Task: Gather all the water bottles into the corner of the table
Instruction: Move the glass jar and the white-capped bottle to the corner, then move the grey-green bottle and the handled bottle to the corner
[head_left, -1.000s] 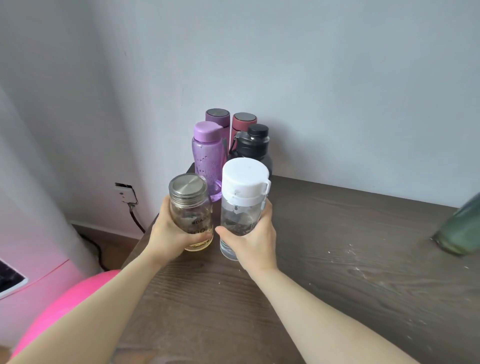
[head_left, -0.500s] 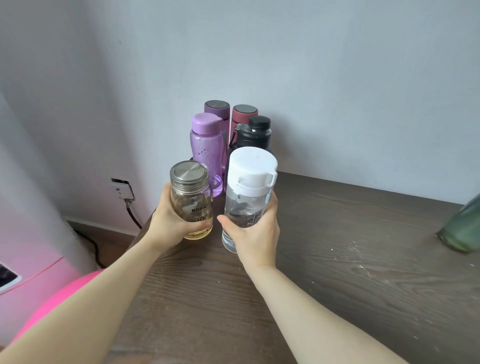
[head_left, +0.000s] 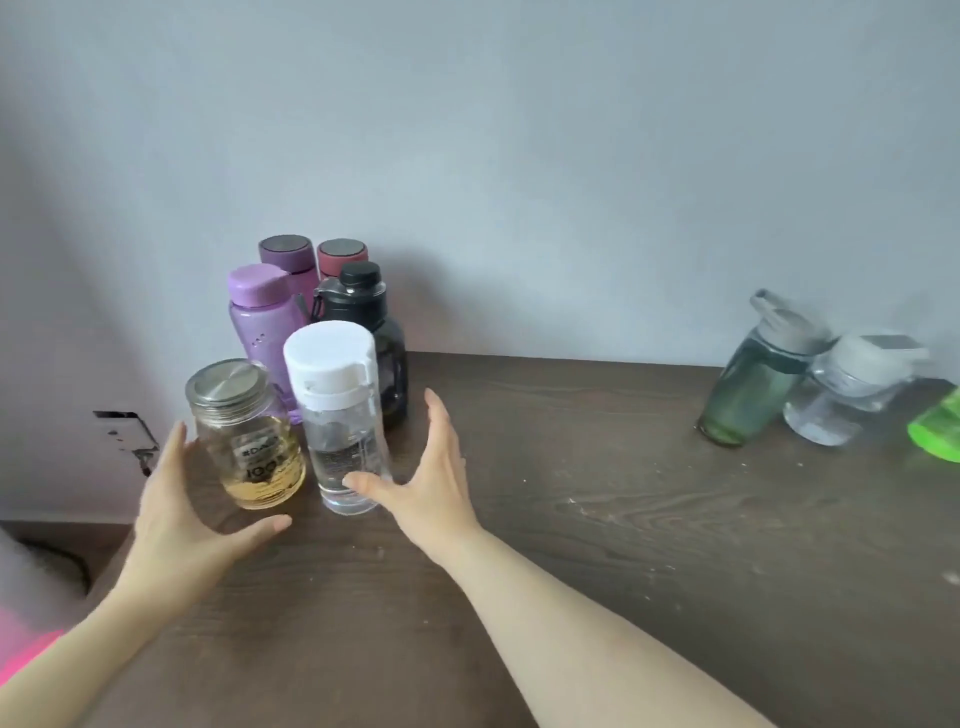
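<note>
A glass jar bottle with a metal lid (head_left: 249, 441) and a clear bottle with a white cap (head_left: 340, 415) stand on the dark wooden table (head_left: 597, 519) near its back left corner. Behind them stand a lilac bottle (head_left: 262, 317), a dark purple bottle (head_left: 288, 257), a pink-red bottle (head_left: 343, 257) and a black bottle (head_left: 371, 322). My left hand (head_left: 179, 512) is open just left of the jar, fingers apart. My right hand (head_left: 428, 478) is open beside the white-capped bottle, holding nothing.
At the table's far right stand a green tinted bottle (head_left: 753, 379), a clear bottle with a grey lid (head_left: 852, 389) and part of a bright green object (head_left: 937, 431). A wall socket with a cable (head_left: 124, 431) sits left of the table, below its edge.
Both hands have let go of the jar and the white-capped bottle, which now stand on the table. The view has swung right, showing more bottles at the far right.
</note>
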